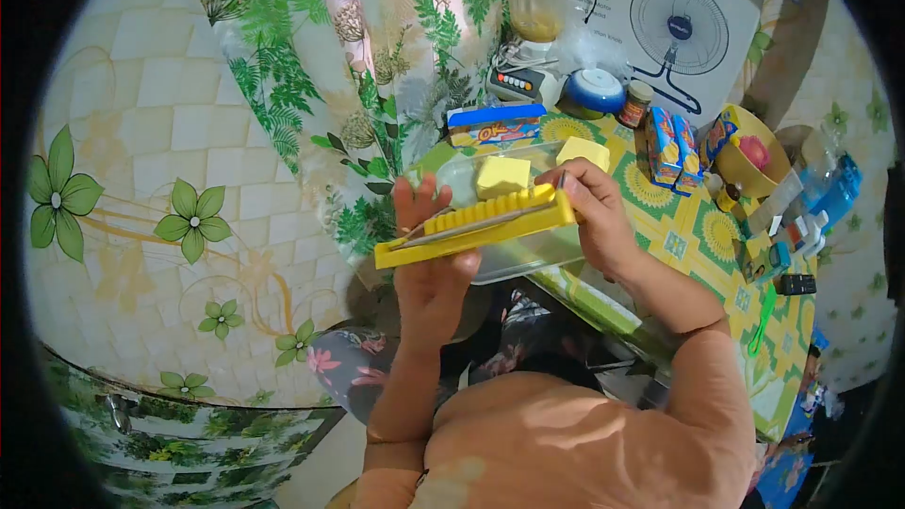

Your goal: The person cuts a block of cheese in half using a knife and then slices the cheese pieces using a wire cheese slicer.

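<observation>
In the head view, a long yellow plastic tool with a ridged upper side and a grey metal strip is held up, tilted, between my hands. My right hand is closed on its right end. My left hand supports its left part, with the fingers behind and the thumb below. Just beyond the tool, a clear plastic container rests on the table. Two pale yellow blocks show there, one block behind the tool and the other block farther right. The tool and hands hide part of the container.
A blue-and-orange box lies behind the container. A blender, blue bowl, lidded jar and fan carton stand at the back. To the right are upright packets, a yellow bowl and a green utensil.
</observation>
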